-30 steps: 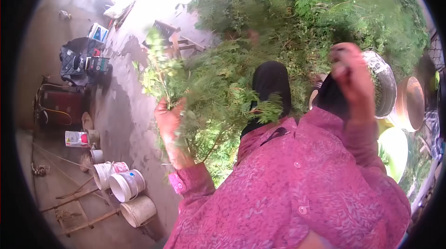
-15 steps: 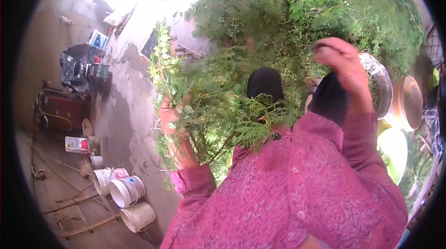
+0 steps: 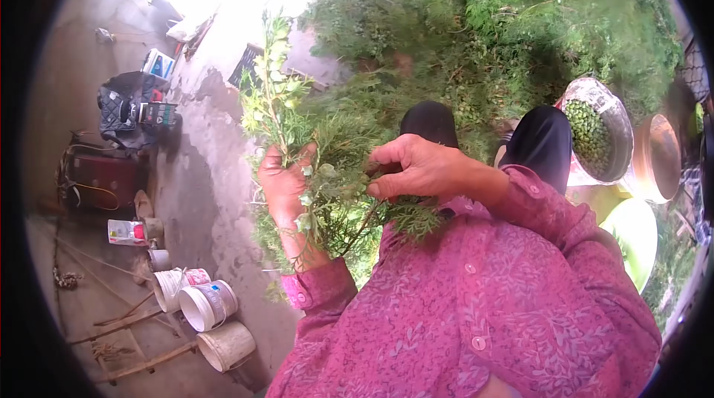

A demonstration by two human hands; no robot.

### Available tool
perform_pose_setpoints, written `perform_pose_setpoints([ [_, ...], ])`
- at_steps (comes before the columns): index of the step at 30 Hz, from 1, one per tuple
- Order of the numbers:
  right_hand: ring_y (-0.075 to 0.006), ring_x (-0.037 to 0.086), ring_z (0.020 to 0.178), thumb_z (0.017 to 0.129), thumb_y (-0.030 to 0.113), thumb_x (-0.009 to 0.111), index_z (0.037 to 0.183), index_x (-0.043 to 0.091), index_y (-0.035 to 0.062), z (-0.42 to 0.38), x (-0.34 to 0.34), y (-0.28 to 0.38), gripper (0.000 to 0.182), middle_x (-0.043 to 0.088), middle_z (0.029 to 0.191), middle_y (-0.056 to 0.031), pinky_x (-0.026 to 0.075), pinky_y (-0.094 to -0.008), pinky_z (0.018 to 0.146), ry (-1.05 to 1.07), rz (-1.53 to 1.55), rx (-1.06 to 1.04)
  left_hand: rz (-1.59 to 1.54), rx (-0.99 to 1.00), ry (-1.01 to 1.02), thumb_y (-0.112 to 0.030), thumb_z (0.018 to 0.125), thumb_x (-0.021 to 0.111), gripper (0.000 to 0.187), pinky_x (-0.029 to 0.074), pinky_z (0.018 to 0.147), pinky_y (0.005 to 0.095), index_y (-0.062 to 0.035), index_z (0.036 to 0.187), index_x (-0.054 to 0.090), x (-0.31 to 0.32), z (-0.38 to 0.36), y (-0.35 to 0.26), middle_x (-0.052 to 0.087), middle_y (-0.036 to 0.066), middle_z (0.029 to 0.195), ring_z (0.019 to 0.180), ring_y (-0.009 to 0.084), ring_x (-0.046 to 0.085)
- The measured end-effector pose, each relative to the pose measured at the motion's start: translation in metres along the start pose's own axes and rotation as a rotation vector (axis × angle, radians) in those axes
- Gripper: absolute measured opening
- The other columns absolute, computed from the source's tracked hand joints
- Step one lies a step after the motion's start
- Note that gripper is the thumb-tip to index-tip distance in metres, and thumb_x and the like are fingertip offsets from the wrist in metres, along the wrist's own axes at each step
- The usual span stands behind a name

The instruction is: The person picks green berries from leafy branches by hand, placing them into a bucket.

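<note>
My left hand (image 3: 285, 186) is wrapped round a leafy evergreen branch (image 3: 274, 97), which bears flat, scaly sprays and pale green cones. The branch stands upright above the fist, and more of its foliage hangs over my lap. From the right, my right hand (image 3: 428, 167) reaches into the same foliage, thumb and fingers drawn together in a pinch. Whatever lies between those fingertips is hidden. Beside my right knee is a metal bucket (image 3: 623, 147) containing many small green cones (image 3: 587, 134).
A large heap of cut evergreen branches (image 3: 513, 34) lies beyond my knees. Another bucket (image 3: 659, 160) and a light green container (image 3: 632, 242) stand at right. On the left are white buckets (image 3: 204, 306), a wooden ladder-like frame (image 3: 145, 364) and a dark red case (image 3: 111, 176).
My right hand has come down and left from near the metal bucket to the branch, uncovering the cones in the bucket. My left hand keeps its hold, shifted slightly.
</note>
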State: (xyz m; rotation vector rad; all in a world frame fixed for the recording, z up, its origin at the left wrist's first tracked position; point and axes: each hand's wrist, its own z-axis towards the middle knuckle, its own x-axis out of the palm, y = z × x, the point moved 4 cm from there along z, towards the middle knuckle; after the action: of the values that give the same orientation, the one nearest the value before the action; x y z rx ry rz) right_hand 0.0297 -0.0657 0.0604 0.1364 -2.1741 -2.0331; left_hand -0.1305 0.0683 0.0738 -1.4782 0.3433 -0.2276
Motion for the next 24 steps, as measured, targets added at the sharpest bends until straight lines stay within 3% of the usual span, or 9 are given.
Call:
perform_pose_setpoints([
  [3,-0.0133,0.056,0.066,0.074,0.028,0.064,0.096,0.062,-0.0041,-0.006,-0.001,0.002,0.039,0.061,0.071,-0.0064,0.045,-0.0294,0.061,-0.028,0.022,0.116,-0.056,-0.028,-0.042,0.009,0.071,0.066,0.026,0.047,0.065,0.0235,-0.0022,0.095,0.062,0.001,-0.003,-0.001,0.064,0.003,0.085,0.071,0.0098,0.057],
  [6,-0.0193,0.058,0.063,0.072,0.024,0.061,0.087,0.064,-0.0041,-0.011,-0.005,-0.001,0.032,0.062,0.069,-0.0117,0.046,-0.0325,0.06,-0.105,-0.071,0.11,-0.09,-0.014,-0.038,0.008,0.07,0.067,0.025,0.048,0.066,0.0236,-0.0015,0.093,0.062,0.005,-0.007,-0.005,0.063,0.003,0.082,0.069,0.0097,0.057],
  [8,-0.0275,0.059,0.061,0.068,0.021,0.057,0.081,0.064,-0.0034,-0.013,-0.01,0.005,0.029,0.061,0.07,-0.0195,0.047,-0.0353,0.06,-0.232,-0.526,-0.076,0.001,0.005,-0.052,0.008,0.07,0.067,0.025,0.048,0.066,0.0236,-0.0013,0.092,0.062,0.011,-0.011,-0.006,0.063,0.004,0.082,0.069,0.0096,0.057],
  [11,-0.0348,0.057,0.059,0.064,0.021,0.056,0.079,0.064,-0.0034,-0.019,-0.006,0.001,0.029,0.057,0.07,-0.0244,0.047,-0.0386,0.059,-0.149,-0.486,-0.067,0.108,0.024,-0.07,0.007,0.071,0.066,0.023,0.048,0.065,0.0241,-0.0012,0.091,0.061,0.008,-0.01,0.002,0.063,0.003,0.081,0.068,0.0091,0.056],
  [13,-0.027,0.059,0.054,0.068,0.02,0.055,0.08,0.066,-0.0011,-0.029,-0.008,0.009,0.026,0.061,0.067,-0.0189,0.047,-0.0351,0.054,-0.02,-0.457,-0.058,0.099,-0.013,-0.068,0.006,0.071,0.066,0.021,0.048,0.064,0.0245,-0.001,0.091,0.061,-0.001,-0.006,0.009,0.064,0.003,0.081,0.069,0.0088,0.056],
  [14,-0.0214,0.059,0.054,0.07,0.018,0.054,0.08,0.066,-0.0001,-0.035,-0.01,0.007,0.024,0.062,0.065,-0.0148,0.047,-0.0318,0.052,0.005,-0.228,0.056,-0.019,-0.187,-0.069,0.005,0.072,0.066,0.024,0.047,0.064,0.025,-0.0008,0.094,0.062,-0.015,-0.001,0.022,0.064,0.003,0.084,0.071,0.0099,0.057],
  [16,-0.0083,0.058,0.057,0.077,0.013,0.053,0.088,0.064,0.0023,-0.039,-0.015,0.002,0.019,0.063,0.068,-0.0043,0.046,-0.0219,0.049,0.122,0.239,0.133,-0.006,-0.139,-0.063,0.005,0.072,0.066,0.026,0.047,0.063,0.0251,-0.0008,0.096,0.062,-0.028,0.005,0.028,0.065,0.004,0.086,0.071,0.0109,0.058],
  [20,-0.0083,0.057,0.069,0.082,0.015,0.054,0.095,0.057,0.0047,-0.022,-0.015,0.001,0.017,0.06,0.084,-0.003,0.045,-0.0197,0.053,0.078,0.326,0.195,-0.1,-0.105,-0.096,0.006,0.072,0.066,0.031,0.047,0.065,0.0254,-0.0009,0.102,0.061,-0.015,-0.007,0.003,0.065,0.005,0.09,0.073,0.0124,0.058],
  [24,-0.0079,0.055,0.069,0.086,0.024,0.055,0.097,0.056,0.0052,0.004,-0.002,-0.031,0.021,0.059,0.083,-0.0022,0.045,-0.0206,0.054,0.017,0.476,0.234,-0.039,-0.13,-0.093,0.005,0.071,0.067,0.029,0.046,0.066,0.0245,-0.0013,0.098,0.061,-0.02,-0.005,0.007,0.064,0.004,0.087,0.072,0.0109,0.057],
])
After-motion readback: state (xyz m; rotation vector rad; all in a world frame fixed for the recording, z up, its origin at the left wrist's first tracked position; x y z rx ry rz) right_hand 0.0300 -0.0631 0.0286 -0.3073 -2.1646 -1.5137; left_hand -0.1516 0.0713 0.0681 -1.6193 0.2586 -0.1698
